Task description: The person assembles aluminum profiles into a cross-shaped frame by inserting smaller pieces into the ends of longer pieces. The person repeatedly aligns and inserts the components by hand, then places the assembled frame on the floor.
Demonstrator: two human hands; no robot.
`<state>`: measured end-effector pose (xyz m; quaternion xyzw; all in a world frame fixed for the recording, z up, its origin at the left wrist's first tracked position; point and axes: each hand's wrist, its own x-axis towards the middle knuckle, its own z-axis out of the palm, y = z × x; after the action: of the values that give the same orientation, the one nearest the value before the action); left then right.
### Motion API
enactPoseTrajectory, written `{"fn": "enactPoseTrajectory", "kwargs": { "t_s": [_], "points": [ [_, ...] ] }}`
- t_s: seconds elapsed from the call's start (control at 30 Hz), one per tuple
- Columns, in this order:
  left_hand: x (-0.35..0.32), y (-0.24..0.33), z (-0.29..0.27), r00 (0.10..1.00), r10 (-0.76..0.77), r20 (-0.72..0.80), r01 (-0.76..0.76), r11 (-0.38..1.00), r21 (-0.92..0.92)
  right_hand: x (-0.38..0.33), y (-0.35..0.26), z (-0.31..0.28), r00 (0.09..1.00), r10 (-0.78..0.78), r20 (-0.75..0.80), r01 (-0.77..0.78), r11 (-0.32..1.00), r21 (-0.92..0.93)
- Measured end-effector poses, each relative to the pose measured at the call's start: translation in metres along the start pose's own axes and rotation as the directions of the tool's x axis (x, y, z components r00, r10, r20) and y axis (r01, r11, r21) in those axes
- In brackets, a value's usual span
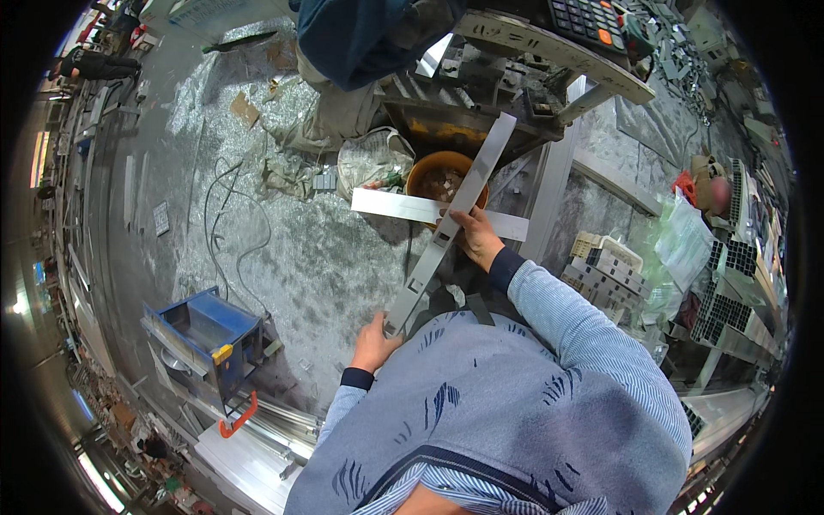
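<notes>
A long silvery metal profile (439,233) with cut-outs lies slantwise in front of my body. My left hand (373,345) is closed round its near end. Farther up, my right hand (477,238) grips the same profile near its middle, thumb on top. A second flat metal bar (395,204) crosses beneath the profile, running left to right close to my right hand; whether the fingers also touch it cannot be told. Under the crossing stands an orange-brown bucket (419,178) with small scraps inside. The far end of the profile reaches past the bucket's rim.
Left stands a blue metal machine (206,322) with an orange handle (240,415). A black cable (225,225) loops over the floor. A workbench (549,47) bearing a calculator (586,23) is ahead. Stacked cut profiles (605,270) lie right. Another person (94,64) stands far left.
</notes>
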<state>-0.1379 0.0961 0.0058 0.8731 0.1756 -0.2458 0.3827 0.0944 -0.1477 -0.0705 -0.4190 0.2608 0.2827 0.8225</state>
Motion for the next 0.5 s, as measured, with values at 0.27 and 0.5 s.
{"fn": "enactPoseTrajectory", "kwargs": {
  "t_s": [0.27, 0.5],
  "points": [
    [-0.008, -0.038, 0.054, 0.997, -0.06, 0.054, 0.067, 0.987, -0.145, 0.013, -0.003, -0.007, 0.982, 0.14, 0.125, -0.114, 0.974, -0.194],
    [-0.007, -0.026, 0.091, 0.979, -0.181, 0.096, 0.2, 0.948, -0.247, 0.041, -0.05, 0.002, 0.976, 0.127, 0.175, -0.084, 0.968, -0.236]
  ]
}}
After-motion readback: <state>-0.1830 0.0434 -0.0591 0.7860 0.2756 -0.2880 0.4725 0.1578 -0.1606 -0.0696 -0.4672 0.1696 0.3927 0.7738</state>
